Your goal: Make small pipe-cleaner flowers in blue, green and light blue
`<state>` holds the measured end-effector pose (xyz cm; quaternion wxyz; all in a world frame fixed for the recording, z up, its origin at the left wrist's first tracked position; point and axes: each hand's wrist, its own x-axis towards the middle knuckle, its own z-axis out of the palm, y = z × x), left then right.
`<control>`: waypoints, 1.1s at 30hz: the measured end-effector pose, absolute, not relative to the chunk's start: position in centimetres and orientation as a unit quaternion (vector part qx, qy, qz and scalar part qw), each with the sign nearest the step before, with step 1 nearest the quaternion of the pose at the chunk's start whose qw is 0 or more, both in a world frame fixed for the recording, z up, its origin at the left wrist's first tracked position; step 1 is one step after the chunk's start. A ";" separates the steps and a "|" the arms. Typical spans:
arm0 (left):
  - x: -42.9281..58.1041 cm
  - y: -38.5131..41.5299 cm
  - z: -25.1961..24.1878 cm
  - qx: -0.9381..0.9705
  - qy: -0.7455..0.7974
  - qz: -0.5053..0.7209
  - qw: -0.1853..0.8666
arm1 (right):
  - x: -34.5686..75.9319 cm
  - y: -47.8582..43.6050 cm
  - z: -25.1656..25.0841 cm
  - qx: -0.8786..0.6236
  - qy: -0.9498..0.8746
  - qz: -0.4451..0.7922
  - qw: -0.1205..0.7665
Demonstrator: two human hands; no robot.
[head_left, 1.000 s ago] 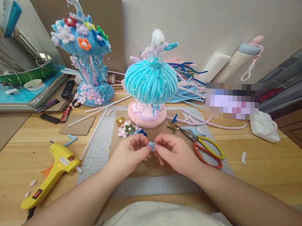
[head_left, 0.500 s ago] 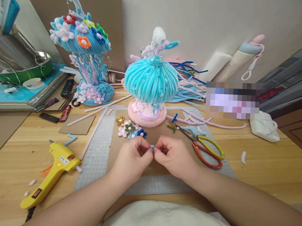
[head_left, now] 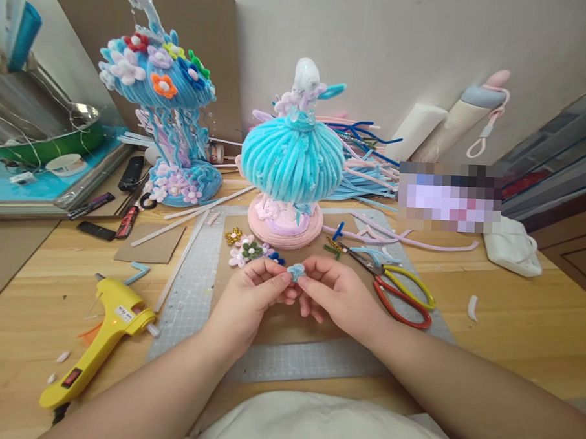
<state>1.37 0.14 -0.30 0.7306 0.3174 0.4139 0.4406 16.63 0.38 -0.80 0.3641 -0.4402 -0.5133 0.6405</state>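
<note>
A small light-blue pipe-cleaner flower (head_left: 296, 272) is pinched between both hands, low over a brown cardboard sheet (head_left: 288, 332). My left hand (head_left: 255, 289) grips its left side with thumb and forefinger. On the other side, my right hand (head_left: 336, 291) holds it the same way, its lower fingers curled beneath. Just beyond the left hand lies a cluster of finished pipe-cleaner flowers (head_left: 251, 249) in gold, green, pink and dark blue, partly hidden by that hand. A turquoise pipe-cleaner lamp (head_left: 293, 158) on a round pink base stands straight ahead.
Scissors (head_left: 404, 289) with red and yellow handles lie right of the hands, beside short pipe-cleaner offcuts. A yellow hot glue gun (head_left: 108, 341) rests at left. Behind stand a flower-covered blue lamp (head_left: 158, 78) and a pile of pipe cleaners (head_left: 363, 177). A grey cutting mat (head_left: 186, 312) lies under the cardboard.
The blue flower has been turned up, so its petals now show between the fingertips. Both hands have rolled, thumbs rising and lower fingers opening slightly.
</note>
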 end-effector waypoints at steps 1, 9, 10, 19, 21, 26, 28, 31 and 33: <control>1.4 0.1 -0.3 0.317 0.414 0.434 0.735 | 16.6 0.4 -0.8 -0.447 -0.519 0.633 0.362; 1.6 0.1 0.1 0.447 0.475 0.403 0.642 | 16.9 0.1 -1.2 -0.470 -0.605 0.549 0.335; 1.6 0.1 0.1 0.455 0.479 0.398 0.637 | 16.9 0.1 -1.2 -0.472 -0.613 0.541 0.330; 1.3 0.0 -1.0 0.566 0.508 0.349 0.547 | 16.9 -0.4 -0.8 -0.497 -0.704 0.404 0.306; 1.4 -0.1 -1.1 0.587 0.510 0.346 0.525 | 16.8 -0.6 -0.9 -0.503 -0.713 0.384 0.303; 1.7 -0.4 -0.9 0.605 0.542 0.337 0.475 | 16.7 -0.6 -1.2 -0.523 -0.706 0.376 0.296; 1.7 -0.3 -0.7 0.552 0.536 0.363 0.526 | 16.7 -0.3 -1.1 -0.515 -0.674 0.429 0.311; 1.7 0.0 -0.5 0.452 0.504 0.397 0.620 | 16.8 0.2 -1.0 -0.480 -0.596 0.549 0.336; 1.7 0.1 -0.3 0.416 0.480 0.401 0.660 | 16.8 0.5 -1.0 -0.469 -0.554 0.597 0.342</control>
